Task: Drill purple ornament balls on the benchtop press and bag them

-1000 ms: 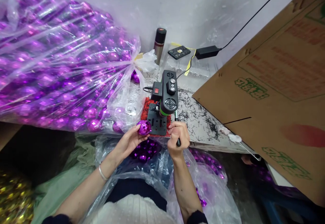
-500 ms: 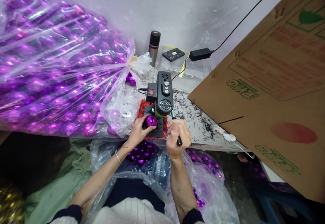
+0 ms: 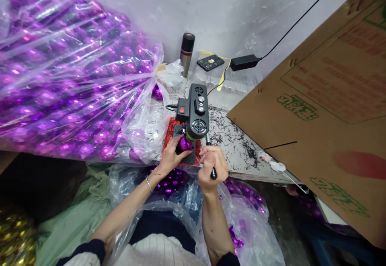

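A shiny purple ball point(image 3: 185, 143) sits at the black base of a small black machine point(image 3: 198, 111), under its front end. My left hand point(image 3: 170, 157) holds the ball between thumb and fingers from the left. Wrapped round the machine's lever handle point(image 3: 213, 173) is my right hand point(image 3: 213, 164), to the right of the base; the handle's black tip sticks out below the fist. Beneath the machine lies a red mat point(image 3: 169, 132).
A big clear bag of purple balls point(image 3: 69, 85) fills the left. A cardboard box point(image 3: 319, 109) leans in from the right. Behind the machine are a bottle point(image 3: 187, 55), a dark card-like object point(image 3: 210, 62) and a black power adapter point(image 3: 245, 62). Black bits litter the worktop point(image 3: 224, 137).
The view has shifted slightly, so the scene sits a little further right. The ball is now closer under the machine's front end, with my left hand still on it.
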The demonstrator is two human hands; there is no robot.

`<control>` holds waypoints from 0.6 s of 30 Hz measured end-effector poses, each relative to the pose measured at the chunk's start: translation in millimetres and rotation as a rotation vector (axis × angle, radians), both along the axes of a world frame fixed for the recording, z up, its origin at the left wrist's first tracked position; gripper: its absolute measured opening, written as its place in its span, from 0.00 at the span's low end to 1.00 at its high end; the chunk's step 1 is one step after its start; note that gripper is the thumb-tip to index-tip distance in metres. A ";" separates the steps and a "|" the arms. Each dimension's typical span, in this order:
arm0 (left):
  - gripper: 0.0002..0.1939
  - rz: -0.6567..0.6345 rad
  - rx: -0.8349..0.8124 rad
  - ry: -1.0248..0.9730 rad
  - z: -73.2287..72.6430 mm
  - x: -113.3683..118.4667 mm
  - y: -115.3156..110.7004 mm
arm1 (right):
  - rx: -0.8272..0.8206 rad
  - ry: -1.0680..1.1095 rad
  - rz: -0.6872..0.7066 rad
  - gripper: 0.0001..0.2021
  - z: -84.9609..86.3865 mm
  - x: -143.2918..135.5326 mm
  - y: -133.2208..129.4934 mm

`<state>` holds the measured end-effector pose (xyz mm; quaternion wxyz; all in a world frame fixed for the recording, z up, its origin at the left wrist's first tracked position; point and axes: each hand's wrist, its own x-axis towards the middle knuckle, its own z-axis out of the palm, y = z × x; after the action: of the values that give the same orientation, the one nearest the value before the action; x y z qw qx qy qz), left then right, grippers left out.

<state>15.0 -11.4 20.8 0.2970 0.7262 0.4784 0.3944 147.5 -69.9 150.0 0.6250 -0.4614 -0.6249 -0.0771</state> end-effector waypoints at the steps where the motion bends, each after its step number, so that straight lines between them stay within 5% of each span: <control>1: 0.32 0.002 -0.008 -0.011 -1.5 1.0 -0.5 | 0.000 0.004 -0.002 0.16 -0.1 -0.4 -0.1; 11: 0.36 -0.093 -0.029 -0.032 -11.9 -13.4 -0.7 | 0.001 0.030 -0.011 0.17 -2.9 -1.6 -0.4; 18: 0.36 -0.036 -0.052 -0.009 -10.0 -6.0 4.2 | 0.000 0.017 0.002 0.16 0.4 -0.3 -0.3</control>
<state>9.0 -7.1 10.8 0.3251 0.7250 0.4738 0.3797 147.2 -70.2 150.4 0.6304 -0.4614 -0.6201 -0.0724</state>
